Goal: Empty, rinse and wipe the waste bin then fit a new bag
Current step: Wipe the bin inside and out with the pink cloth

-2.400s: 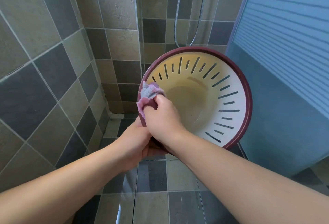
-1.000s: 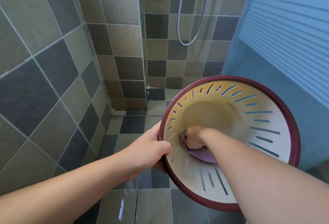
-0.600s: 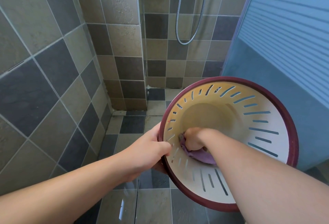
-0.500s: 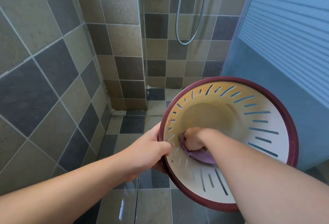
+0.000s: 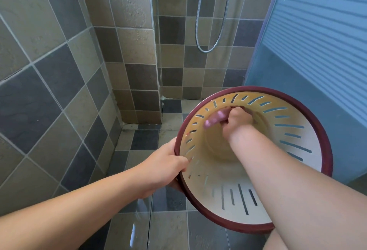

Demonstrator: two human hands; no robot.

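Left hand [image 5: 164, 167] grips bin [image 5: 309, 110] rim; right hand [image 5: 235, 119] clutches blurred cloth [image 5: 213, 119] inside. One-handed rim hold could slip during scrubbing.

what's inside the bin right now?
Inside the bin: the right hand gripping a blurred pink cloth against the upper inner wall. No rubbish or bag visible. The forearm covers part of the bottom and the near wall.

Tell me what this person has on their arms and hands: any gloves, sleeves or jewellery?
Nothing is worn on what shows. Both forearms are bare right up to the edge of the picture, with no sleeve in view. The left hand and the right hand have no gloves, and no ring, watch or bracelet shows. The right hand is slightly blurred, so small details there are hard to tell.
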